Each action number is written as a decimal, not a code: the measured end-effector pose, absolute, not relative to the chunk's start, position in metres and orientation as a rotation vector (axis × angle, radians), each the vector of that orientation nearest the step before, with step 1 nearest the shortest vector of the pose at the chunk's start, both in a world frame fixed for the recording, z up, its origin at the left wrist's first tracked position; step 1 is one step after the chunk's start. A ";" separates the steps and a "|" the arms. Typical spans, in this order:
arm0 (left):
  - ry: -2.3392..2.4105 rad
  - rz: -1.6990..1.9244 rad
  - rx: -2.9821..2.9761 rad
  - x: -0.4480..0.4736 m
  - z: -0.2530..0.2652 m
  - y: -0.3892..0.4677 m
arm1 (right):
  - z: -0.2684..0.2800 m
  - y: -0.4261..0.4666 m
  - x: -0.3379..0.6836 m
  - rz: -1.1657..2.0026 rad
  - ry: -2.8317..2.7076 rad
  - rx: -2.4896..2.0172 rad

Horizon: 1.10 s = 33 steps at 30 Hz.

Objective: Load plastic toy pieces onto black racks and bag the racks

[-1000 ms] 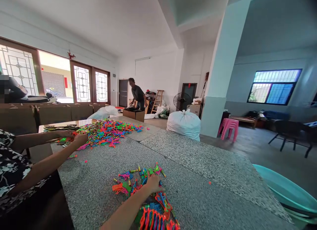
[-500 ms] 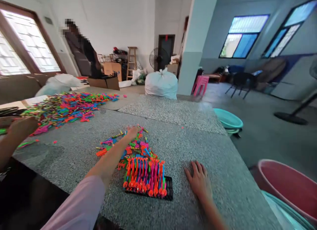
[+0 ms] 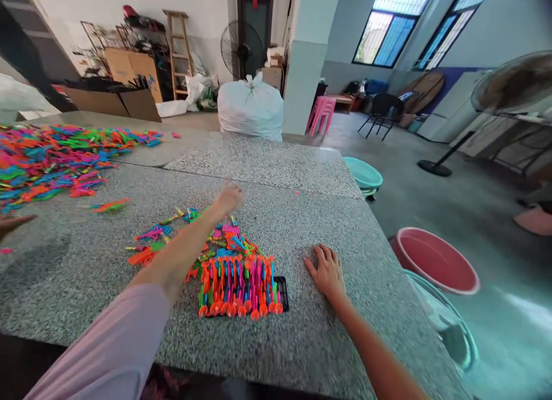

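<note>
My left hand is stretched out over the far side of a loose heap of small colourful plastic toy pieces, some gun-shaped. Its fingers are smeared by motion, so their grip does not show. Nearer to me, a black tray carries a tight row of bright plastic pieces with orange round ends like suction cups. My right hand lies flat on the speckled stone table, right of the tray, with fingers apart and nothing in it.
A larger heap of toy pieces covers the table's far left, with another person's hand at the left edge. A white sack stands beyond the table. On the right are a turquoise basin and a red tub.
The view has swung right and down. My left hand has moved off the small heap toward its far edge. My right hand stays flat. The other person's hand has drawn away from the large heap.
</note>
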<state>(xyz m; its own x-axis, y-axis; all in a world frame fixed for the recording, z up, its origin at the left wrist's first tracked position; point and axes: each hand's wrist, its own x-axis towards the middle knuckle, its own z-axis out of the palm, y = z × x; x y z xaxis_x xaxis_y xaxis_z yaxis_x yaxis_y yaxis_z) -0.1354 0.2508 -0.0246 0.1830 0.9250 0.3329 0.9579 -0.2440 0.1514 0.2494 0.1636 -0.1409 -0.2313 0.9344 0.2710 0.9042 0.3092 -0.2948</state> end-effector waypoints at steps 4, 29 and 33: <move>-1.879 -1.059 -2.242 -0.114 0.010 0.231 | -0.124 0.161 0.244 0.254 -1.988 -1.565; -1.006 -1.199 -2.580 0.087 -0.037 -0.018 | -0.052 0.006 0.227 1.961 -0.406 -0.842; -1.075 -0.948 -2.647 0.060 0.003 -0.013 | -0.059 0.035 0.239 1.866 -0.717 -0.974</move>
